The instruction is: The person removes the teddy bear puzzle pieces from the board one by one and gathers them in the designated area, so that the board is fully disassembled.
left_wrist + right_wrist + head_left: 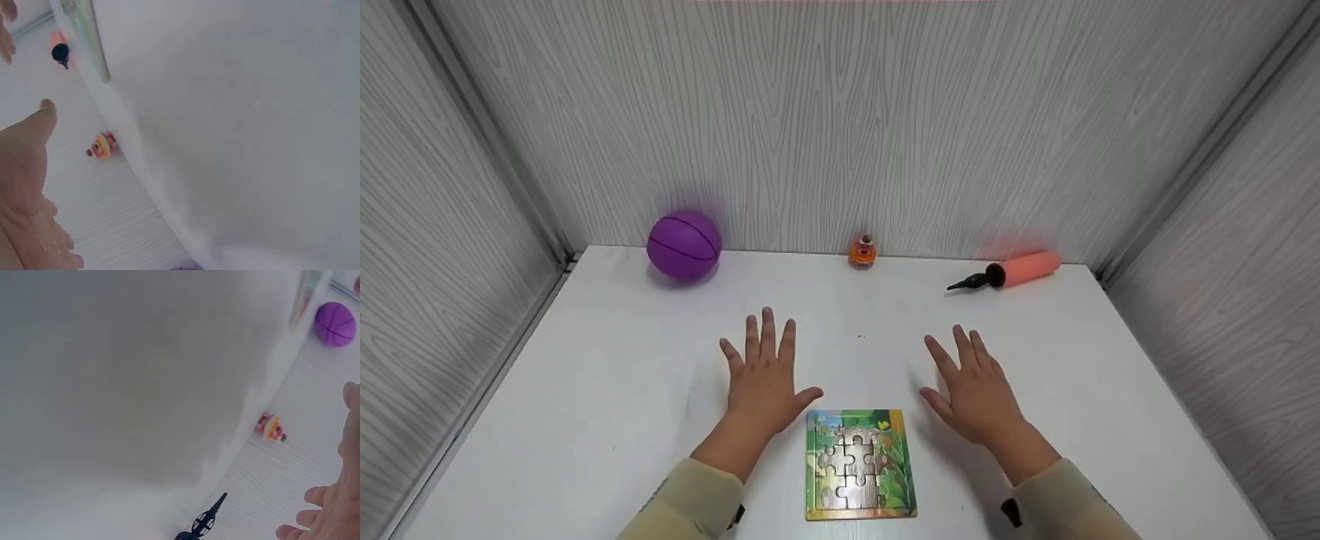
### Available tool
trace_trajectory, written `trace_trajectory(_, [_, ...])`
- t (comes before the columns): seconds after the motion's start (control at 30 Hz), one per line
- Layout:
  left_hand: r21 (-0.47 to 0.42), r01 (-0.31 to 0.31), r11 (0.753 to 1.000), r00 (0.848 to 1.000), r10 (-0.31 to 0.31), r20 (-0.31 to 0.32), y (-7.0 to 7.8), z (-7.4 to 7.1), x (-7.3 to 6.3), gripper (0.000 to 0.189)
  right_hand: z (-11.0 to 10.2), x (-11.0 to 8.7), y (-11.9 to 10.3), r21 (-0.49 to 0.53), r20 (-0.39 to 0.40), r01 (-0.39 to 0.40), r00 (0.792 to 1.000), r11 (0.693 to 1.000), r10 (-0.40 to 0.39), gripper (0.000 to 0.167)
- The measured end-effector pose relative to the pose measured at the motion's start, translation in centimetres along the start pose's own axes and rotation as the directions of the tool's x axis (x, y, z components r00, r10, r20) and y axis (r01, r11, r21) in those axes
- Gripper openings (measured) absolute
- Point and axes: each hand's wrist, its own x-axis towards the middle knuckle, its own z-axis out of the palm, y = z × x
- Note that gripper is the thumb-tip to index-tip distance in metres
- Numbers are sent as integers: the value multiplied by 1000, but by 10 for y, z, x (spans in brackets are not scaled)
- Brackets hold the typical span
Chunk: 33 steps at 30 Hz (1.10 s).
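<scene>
A square jigsaw puzzle [859,465] with a green picture border lies flat at the front middle of the white table. My left hand [763,382] is spread with straight fingers over the table, up and left of the puzzle, its thumb near the puzzle's top left corner. To the puzzle's right, my right hand [976,394] is also spread, fingers pointing forward and thumb toward the middle. Neither hand holds anything. In the left wrist view the palm of the left hand [28,185] shows at the left edge; the right hand [337,489] shows at the right wrist view's edge.
A purple ball [684,246] sits at the back left of the table. By the back wall stands a small orange toy figure [862,253]. At the back right lies a hand pump [1024,269] with a black nozzle. Grey wood-grain panels [840,127] enclose three sides.
</scene>
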Motion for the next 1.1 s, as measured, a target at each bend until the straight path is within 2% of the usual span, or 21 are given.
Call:
trace_trajectory(0.1, [-101,11,995,1000,-9,19,9,-6,-7,115,-6,-1,-6,107,-23,-35,999,994,38,80])
trace_trajectory(0.2, [-242,9,970,999,-1,35,20,-8,-15,112,-9,-1,-10,254,-9,-86,996,963,92,86])
trace_trajectory(0.37, [-443,-1,896,997,33,65,37,0,-32,107,-7,-1,-18,474,105,-200,980,858,171,93])
trace_trajectory(0.5, [-517,19,856,992,47,114,46,7,-43,104,-2,-2,-28,564,163,-270,963,781,215,93])
trace_trajectory(0.6, [-512,25,858,986,65,156,52,11,-48,99,2,-4,-38,604,184,-295,956,741,230,89])
trace_trajectory(0.8, [-430,-39,902,967,143,212,63,19,-53,88,12,-11,-54,639,247,-322,946,698,210,80])
trace_trajectory(0.87, [-400,-59,914,959,164,233,66,21,-55,85,14,-13,-56,639,272,-336,940,692,206,76])
trace_trajectory(0.97, [-359,-76,930,947,180,265,69,25,-56,80,18,-16,-58,627,296,-340,936,701,190,69])
trace_trajectory(1.1, [-318,-92,944,941,187,283,73,27,-57,73,20,-18,-59,620,309,-347,932,704,187,59])
